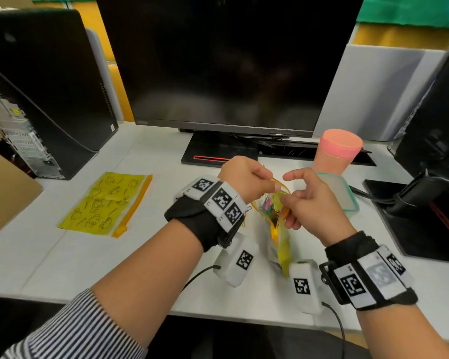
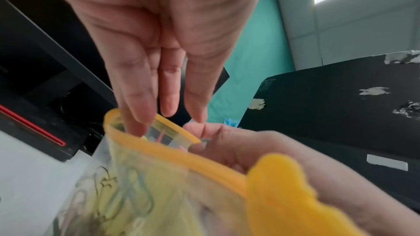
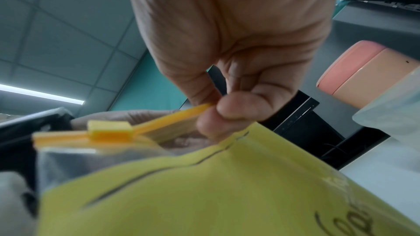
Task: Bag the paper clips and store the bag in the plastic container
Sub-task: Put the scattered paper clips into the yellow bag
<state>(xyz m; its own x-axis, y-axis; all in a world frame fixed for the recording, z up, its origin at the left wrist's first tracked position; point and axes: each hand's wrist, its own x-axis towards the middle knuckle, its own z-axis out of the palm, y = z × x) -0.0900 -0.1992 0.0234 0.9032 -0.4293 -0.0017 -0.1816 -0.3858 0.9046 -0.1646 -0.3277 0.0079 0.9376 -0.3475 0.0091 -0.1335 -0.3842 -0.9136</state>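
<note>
Zip bag (image 1: 275, 216): yellow with an orange zip strip and orange slider (image 3: 110, 131), black line drawings and handwriting printed on its side; the writing is too blurred to read. Held upright above the white desk (image 1: 145, 255), mouth open, between both hands, in front of the monitor (image 1: 228, 60).
Paper clips (image 1: 267, 204): coloured, seen through the open mouth, lying inside the bag.
Right hand (image 1: 311, 203): thumb and curled fingers pinch the orange strip on its side of the mouth.
Left hand (image 1: 246, 177): in the wrist view its fingers (image 2: 136, 100) reach down nearly straight, tips at the bag's rim, one tip inside the mouth; whether the thumb pinches the strip cannot be told.
Plastic container (image 1: 347, 195): clear, teal-rimmed lid on, on the desk just right of the hands.
Second yellow bag (image 1: 106, 203): flat on the desk, left.
Pink cup (image 1: 337, 151): behind the container.
Wrist bands: black-and-white square markers.
</note>
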